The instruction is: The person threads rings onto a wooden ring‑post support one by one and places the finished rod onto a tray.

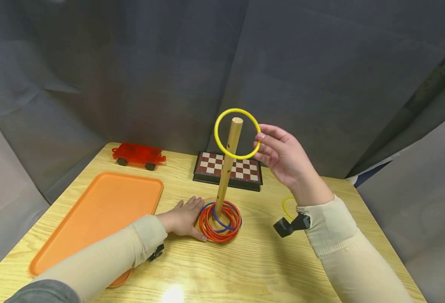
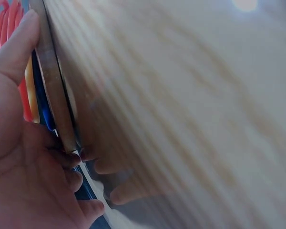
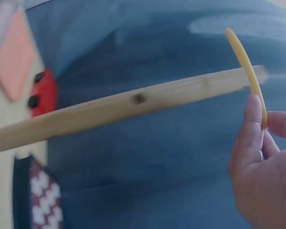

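Note:
My right hand (image 1: pixel 283 153) pinches a yellow ring (image 1: pixel 241 157) by its right edge between thumb and fingers. In the head view the ring overlaps the top of an upright wooden pole (image 1: pixel 225 176). From the right wrist, the ring (image 3: pixel 245 59) is seen nearly edge-on, level with the pole's end. Several red rings (image 1: pixel 216 238) and some blue ones (image 1: pixel 234 228) lie stacked around the pole's foot. My left hand (image 1: pixel 184 216) rests beside that stack with its fingers spread, its thumb against the edge of the wooden base (image 2: pixel 55 86).
An orange tray (image 1: pixel 105 210) lies on the left of the table. Behind it stands a red toy wagon (image 1: pixel 137 154). A checkered board (image 1: pixel 249 170) sits behind the pole. Another yellow ring (image 1: pixel 284 206) lies on the right, partly hidden by the right wrist.

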`<action>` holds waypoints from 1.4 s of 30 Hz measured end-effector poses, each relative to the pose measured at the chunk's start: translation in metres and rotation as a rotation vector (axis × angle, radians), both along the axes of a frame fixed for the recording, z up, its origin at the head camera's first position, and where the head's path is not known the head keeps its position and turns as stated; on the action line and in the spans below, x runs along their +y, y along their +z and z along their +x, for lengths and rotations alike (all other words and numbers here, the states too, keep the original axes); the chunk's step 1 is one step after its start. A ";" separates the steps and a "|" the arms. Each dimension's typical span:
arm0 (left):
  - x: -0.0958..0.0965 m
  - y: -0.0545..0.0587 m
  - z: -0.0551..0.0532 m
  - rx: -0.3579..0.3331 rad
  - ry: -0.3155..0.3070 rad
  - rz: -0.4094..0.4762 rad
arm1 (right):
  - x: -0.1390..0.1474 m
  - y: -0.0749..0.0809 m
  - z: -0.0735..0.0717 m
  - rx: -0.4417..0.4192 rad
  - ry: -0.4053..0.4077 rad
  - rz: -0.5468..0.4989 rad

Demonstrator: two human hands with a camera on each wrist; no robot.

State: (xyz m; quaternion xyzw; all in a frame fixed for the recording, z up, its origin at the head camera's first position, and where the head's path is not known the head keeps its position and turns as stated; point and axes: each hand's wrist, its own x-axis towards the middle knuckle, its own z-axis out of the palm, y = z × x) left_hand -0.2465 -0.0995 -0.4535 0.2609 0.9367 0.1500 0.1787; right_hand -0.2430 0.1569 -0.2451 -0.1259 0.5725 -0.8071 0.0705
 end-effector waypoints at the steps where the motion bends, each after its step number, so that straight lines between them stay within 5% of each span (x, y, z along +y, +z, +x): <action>1: 0.000 0.000 0.000 -0.001 0.000 -0.001 | -0.002 -0.006 -0.003 -0.015 -0.008 0.049; 6: 0.000 0.001 0.001 -0.007 0.004 -0.010 | -0.005 -0.043 -0.016 -0.085 -0.010 0.271; 12: 0.000 0.003 0.001 -0.011 0.011 -0.016 | 0.001 -0.095 -0.026 -0.118 0.085 0.500; 19: 0.001 0.003 0.000 -0.008 0.005 -0.016 | 0.007 -0.137 -0.028 -0.178 0.155 0.592; 28: 0.001 0.001 -0.002 -0.019 0.012 -0.004 | 0.011 -0.156 -0.026 -0.217 0.188 0.610; 42: -0.001 0.000 0.000 -0.014 0.002 0.023 | 0.022 -0.169 -0.026 -0.208 0.134 0.645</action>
